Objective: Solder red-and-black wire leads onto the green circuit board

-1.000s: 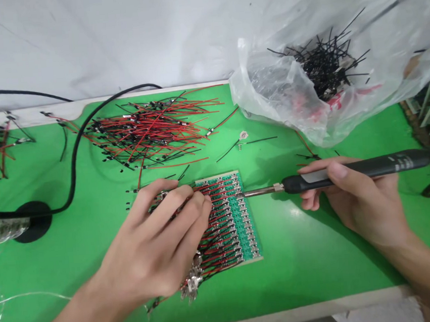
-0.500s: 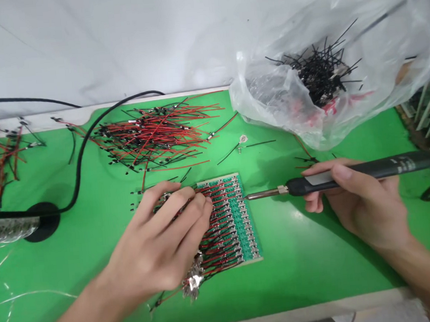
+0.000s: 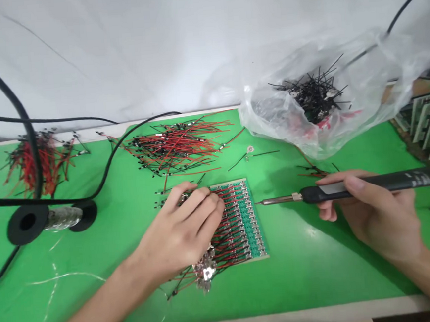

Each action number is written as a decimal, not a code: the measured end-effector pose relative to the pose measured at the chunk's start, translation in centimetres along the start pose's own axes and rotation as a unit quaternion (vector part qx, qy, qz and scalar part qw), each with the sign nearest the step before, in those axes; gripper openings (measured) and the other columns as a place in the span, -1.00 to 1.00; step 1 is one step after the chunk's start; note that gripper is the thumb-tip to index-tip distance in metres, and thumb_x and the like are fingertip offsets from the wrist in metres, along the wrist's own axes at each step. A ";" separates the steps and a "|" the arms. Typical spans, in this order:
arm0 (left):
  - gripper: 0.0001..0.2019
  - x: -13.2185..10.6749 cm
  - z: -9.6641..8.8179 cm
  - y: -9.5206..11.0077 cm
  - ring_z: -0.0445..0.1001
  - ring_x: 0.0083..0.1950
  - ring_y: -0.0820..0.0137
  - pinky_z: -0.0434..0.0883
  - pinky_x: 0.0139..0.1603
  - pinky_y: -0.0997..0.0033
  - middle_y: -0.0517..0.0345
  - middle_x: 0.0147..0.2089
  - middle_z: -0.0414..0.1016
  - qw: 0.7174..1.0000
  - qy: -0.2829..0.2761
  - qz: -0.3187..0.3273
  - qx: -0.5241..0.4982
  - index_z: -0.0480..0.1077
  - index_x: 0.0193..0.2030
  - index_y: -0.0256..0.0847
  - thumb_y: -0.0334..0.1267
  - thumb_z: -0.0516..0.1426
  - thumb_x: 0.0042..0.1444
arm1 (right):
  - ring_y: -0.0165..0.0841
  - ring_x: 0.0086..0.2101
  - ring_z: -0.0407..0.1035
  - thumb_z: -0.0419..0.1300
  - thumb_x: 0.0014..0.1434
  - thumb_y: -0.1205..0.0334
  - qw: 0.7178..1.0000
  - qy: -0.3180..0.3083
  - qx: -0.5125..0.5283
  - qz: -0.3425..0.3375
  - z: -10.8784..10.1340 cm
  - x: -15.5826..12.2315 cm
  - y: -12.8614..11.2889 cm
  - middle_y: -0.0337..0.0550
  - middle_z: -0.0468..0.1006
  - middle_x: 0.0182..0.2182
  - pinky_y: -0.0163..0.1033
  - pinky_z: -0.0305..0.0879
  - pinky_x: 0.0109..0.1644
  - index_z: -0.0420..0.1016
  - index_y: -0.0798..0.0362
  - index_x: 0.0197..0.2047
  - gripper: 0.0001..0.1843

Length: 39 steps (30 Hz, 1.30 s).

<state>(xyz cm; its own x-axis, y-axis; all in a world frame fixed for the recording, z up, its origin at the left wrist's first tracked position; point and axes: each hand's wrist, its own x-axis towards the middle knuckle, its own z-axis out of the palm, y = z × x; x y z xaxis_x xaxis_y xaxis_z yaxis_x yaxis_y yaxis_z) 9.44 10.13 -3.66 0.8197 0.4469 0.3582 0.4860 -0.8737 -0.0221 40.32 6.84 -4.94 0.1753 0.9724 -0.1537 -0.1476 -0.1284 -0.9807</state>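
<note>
Retreating from the circuit board [image 3: 251, 232] since a second ago, the soldering iron [image 3: 329, 191] is now ending just off its right edge. The right hand [image 3: 379, 212] is gripping the handle; the left hand [image 3: 185, 233] is curling over wires [image 3: 231, 233] along the board, its hold hidden. Beyond the board, a wire pile [image 3: 177, 149] and a plastic bag [image 3: 267, 114] are sharing the green desk [image 3: 309, 272].

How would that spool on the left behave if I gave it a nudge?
The spool would probably roll, lying sideways on round end discs, likely towards or away from the wall, since its length runs roughly left to right. Its winding looks silvery, so it may be metal and fairly heavy.
</note>
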 end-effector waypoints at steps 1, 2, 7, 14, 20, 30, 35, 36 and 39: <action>-0.78 0.0 -0.1 -0.2 0.53 0.00 0.22 0.43 0.08 0.04 -0.07 -0.05 0.61 1.000 0.001 0.003 -0.009 0.44 0.05 -0.42 -0.45 0.14 0.29 | -0.28 -0.63 0.49 0.32 0.16 0.14 1.000 -0.008 0.001 0.000 0.0 -0.2 0.1 -0.07 0.65 -0.59 -0.28 0.39 -0.65 0.75 0.04 -0.32 -0.80; -0.76 -0.1 -0.1 -0.5 0.52 0.01 0.24 0.44 0.08 0.07 -0.06 -0.02 0.61 1.000 0.005 0.001 -0.025 0.43 0.07 -0.40 -0.45 0.15 0.28 | -0.28 -0.64 0.49 0.32 0.17 0.14 1.000 -0.017 0.004 0.000 0.1 -0.3 0.2 -0.06 0.65 -0.60 -0.28 0.39 -0.65 0.76 0.04 -0.32 -0.80; -0.84 0.0 -0.5 -3.6 0.44 -0.12 0.32 0.41 -0.06 0.23 0.03 -0.12 0.56 0.992 0.027 -0.116 -0.038 0.41 -0.03 -0.29 -0.42 0.16 0.27 | -0.30 -0.63 0.51 0.35 0.16 0.11 0.999 -0.035 0.018 -0.003 0.3 -0.3 0.4 -0.08 0.65 -0.59 -0.31 0.41 -0.63 0.76 0.03 -0.28 -0.80; -0.85 1.0 0.6 -7.0 0.39 -0.10 0.30 0.38 0.06 0.20 0.08 -0.16 0.51 0.975 -0.077 -0.187 -0.094 0.44 -0.17 -0.23 -0.26 0.08 0.36 | -0.33 -0.64 0.51 0.37 0.15 0.06 0.998 -0.049 0.039 0.015 0.5 0.1 0.4 -0.11 0.65 -0.59 -0.34 0.42 -0.62 0.76 0.03 -0.31 -0.78; -0.84 2.5 0.3 -7.1 0.42 -0.17 0.30 0.34 0.14 0.11 0.13 -0.28 0.50 0.967 -0.101 -0.208 -0.111 0.43 -0.32 -0.22 -0.35 0.07 0.28 | -0.35 -0.63 0.52 0.36 0.17 0.06 0.997 -0.068 0.024 0.024 0.4 -0.2 0.7 -0.14 0.66 -0.57 -0.35 0.44 -0.60 0.74 0.02 -0.30 -0.78; -0.76 3.3 -2.4 -6.6 0.39 -0.34 0.51 0.34 -0.31 0.52 0.22 -0.34 0.49 0.783 0.138 -0.439 -0.418 0.51 -0.31 -0.19 -0.13 0.40 -0.01 | -0.38 -0.63 0.51 0.35 0.20 0.08 0.997 -0.071 0.027 0.025 0.3 0.0 1.0 -0.16 0.65 -0.57 -0.38 0.43 -0.61 0.73 0.03 -0.28 -0.79; -0.66 3.4 -1.9 -6.2 0.35 -0.37 0.56 0.30 -0.39 0.59 0.22 -0.32 0.49 0.665 0.127 -0.495 -0.545 0.59 -0.26 -0.15 -0.09 0.48 -0.15 | -0.38 -0.63 0.51 0.35 0.19 0.06 0.997 -0.067 0.027 0.034 0.2 -0.1 1.0 -0.14 0.65 -0.57 -0.38 0.43 -0.61 0.74 0.04 -0.29 -0.77; -0.66 3.5 -1.8 -6.1 0.35 -0.37 0.56 0.30 -0.39 0.60 0.22 -0.33 0.49 0.650 0.122 -0.500 -0.559 0.60 -0.26 -0.15 -0.09 0.49 -0.16 | -0.38 -0.63 0.51 0.35 0.18 0.06 0.997 -0.066 0.030 0.035 0.2 -0.1 1.0 -0.14 0.65 -0.58 -0.38 0.43 -0.61 0.74 0.04 -0.30 -0.77; -0.67 3.5 -1.6 -5.7 0.32 -0.40 0.57 0.29 -0.42 0.59 0.23 -0.38 0.44 0.626 0.106 -0.502 -0.588 0.59 -0.32 -0.16 -0.07 0.49 -0.18 | -0.37 -0.65 0.50 0.38 0.15 0.05 0.996 -0.062 0.039 0.041 0.4 0.0 0.8 -0.13 0.64 -0.59 -0.38 0.41 -0.63 0.74 0.04 -0.32 -0.77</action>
<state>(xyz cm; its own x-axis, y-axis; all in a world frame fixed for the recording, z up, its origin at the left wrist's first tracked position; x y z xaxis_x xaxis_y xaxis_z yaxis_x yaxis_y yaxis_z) 9.08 16.40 -0.78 0.1613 0.9574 -0.2396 0.0634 0.2322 0.9706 39.78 6.78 -5.67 0.0391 0.9764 -0.2125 -0.2322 -0.1980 -0.9523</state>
